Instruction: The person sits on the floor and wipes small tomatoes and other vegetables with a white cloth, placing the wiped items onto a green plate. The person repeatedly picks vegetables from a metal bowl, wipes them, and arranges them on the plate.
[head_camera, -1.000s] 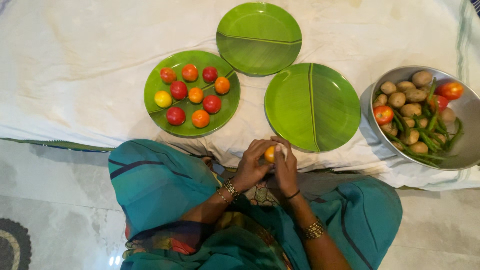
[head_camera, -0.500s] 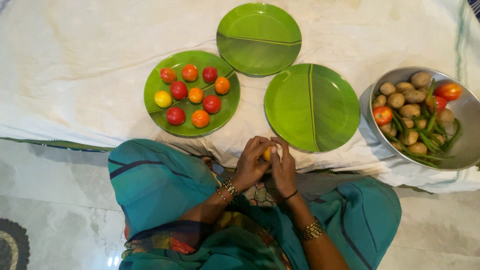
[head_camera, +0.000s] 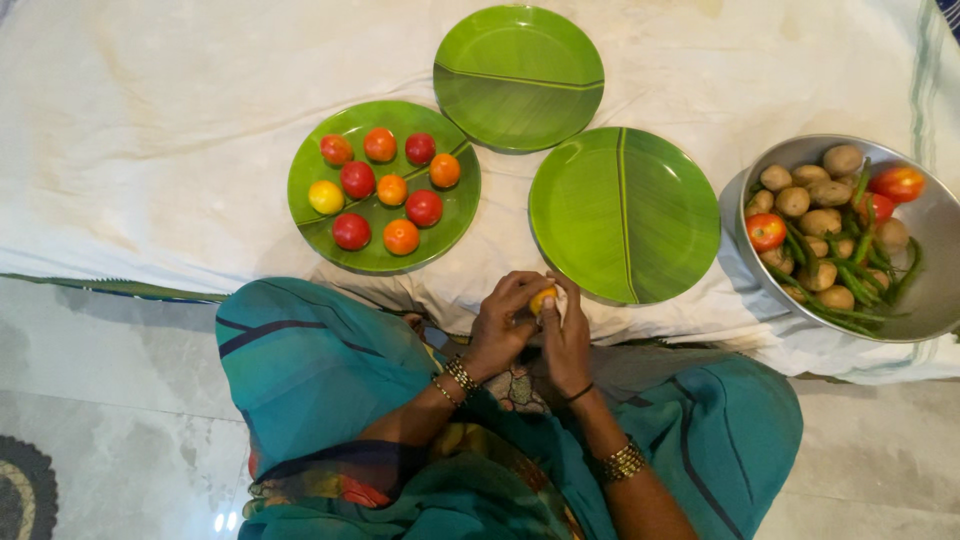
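A small yellow-orange tomato (head_camera: 542, 299) is gripped between both my hands just above my lap. My left hand (head_camera: 503, 326) wraps it from the left and my right hand (head_camera: 567, 338) presses on it from the right, so most of it is hidden by fingers. Beyond my hands lies a green leaf-patterned plate (head_camera: 310, 170) carrying several red, orange and yellow tomatoes (head_camera: 391, 190). A steel bowl (head_camera: 935, 220) at the right holds small potatoes (head_camera: 822, 220), green beans (head_camera: 860, 272) and a few red tomatoes (head_camera: 766, 231).
Two bare green plates lie on the white cloth (head_camera: 150, 140): one (head_camera: 624, 213) right in front of my hands, another (head_camera: 518, 77) farther back. My teal garment (head_camera: 310, 370) covers my lap. Pale marble floor (head_camera: 110, 420) shows at the left.
My hands have stayed in place while the fingers shifted slightly around the tomato, which has turned a little between them. Nothing else moved.
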